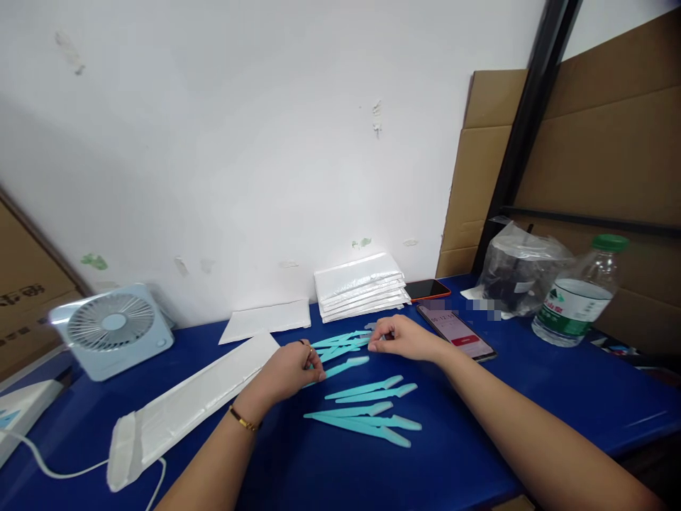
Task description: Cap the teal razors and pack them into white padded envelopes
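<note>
Turquoise eyebrow razors with pale blade ends lie on the blue table. My left hand (pixel 298 369) pinches the handle end of one eyebrow razor (pixel 345 366), which points to the right. Behind it is a loose pile of eyebrow razors (pixel 339 343). At the pile's right end, my right hand (pixel 396 336) has its thumb and fingers closed together; what they hold, if anything, is hidden. Nearer to me, several eyebrow razors (pixel 367 423) are spread out, their blade ends to the right. A long white padded mailer (pixel 196 404) lies left of my left hand.
A stack of white mailers (pixel 362 287) and a single flat mailer (pixel 266 319) are by the wall. A lit phone (pixel 460 333) and another phone (pixel 428 289) lie right. Beyond them stand a bagged cup (pixel 518 273) and water bottle (pixel 577 301). A fan (pixel 114 330) stands left.
</note>
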`<state>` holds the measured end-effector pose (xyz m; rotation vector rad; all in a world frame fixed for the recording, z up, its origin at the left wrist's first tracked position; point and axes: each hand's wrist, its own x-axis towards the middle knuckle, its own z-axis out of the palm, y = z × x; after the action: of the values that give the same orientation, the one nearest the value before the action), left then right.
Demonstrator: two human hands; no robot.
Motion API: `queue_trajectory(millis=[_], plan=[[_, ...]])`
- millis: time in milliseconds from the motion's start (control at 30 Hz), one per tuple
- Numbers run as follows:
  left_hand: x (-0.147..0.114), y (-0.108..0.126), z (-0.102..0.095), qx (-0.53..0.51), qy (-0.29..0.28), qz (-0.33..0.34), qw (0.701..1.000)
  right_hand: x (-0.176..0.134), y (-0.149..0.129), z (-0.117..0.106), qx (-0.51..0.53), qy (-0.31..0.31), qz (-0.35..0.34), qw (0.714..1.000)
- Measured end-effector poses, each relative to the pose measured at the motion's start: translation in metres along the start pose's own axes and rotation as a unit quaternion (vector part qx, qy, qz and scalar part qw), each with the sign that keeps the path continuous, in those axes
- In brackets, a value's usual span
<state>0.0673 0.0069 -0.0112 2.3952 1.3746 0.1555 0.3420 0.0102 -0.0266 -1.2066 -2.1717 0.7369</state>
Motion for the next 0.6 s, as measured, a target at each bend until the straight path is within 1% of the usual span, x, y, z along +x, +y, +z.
queue_trajectory(millis=[67,133,200,300,433,500,533,600], plan=[[0.005,0.006,0.004,0.03,0.057,-0.006,0.998,0.001,-0.004,0.005,0.002,-0.014,-0.013,1.0],[0.009,0.013,0.008,0.054,0.088,-0.005,0.995,0.003,-0.004,0.009,-0.001,-0.014,-0.014,1.0],[0.013,0.018,0.011,0.074,0.102,-0.001,0.992,0.005,0.001,0.01,-0.003,-0.009,-0.01,1.0],[0.018,0.018,0.012,0.1,0.114,-0.01,0.988,0.008,0.016,0.005,-0.004,0.015,0.014,1.0],[0.021,0.014,0.01,0.104,0.136,-0.031,0.985,0.01,0.036,-0.004,-0.02,0.08,0.073,0.994],[0.018,0.016,0.01,0.082,0.126,-0.013,0.989,0.011,0.04,-0.008,-0.039,0.106,0.082,0.99],[0.016,0.018,0.01,0.067,0.106,0.006,0.992,0.01,0.039,-0.009,-0.042,0.11,0.081,0.99],[0.011,0.024,0.012,0.041,0.05,0.048,0.997,0.007,0.035,-0.014,-0.026,0.086,0.071,0.993]])
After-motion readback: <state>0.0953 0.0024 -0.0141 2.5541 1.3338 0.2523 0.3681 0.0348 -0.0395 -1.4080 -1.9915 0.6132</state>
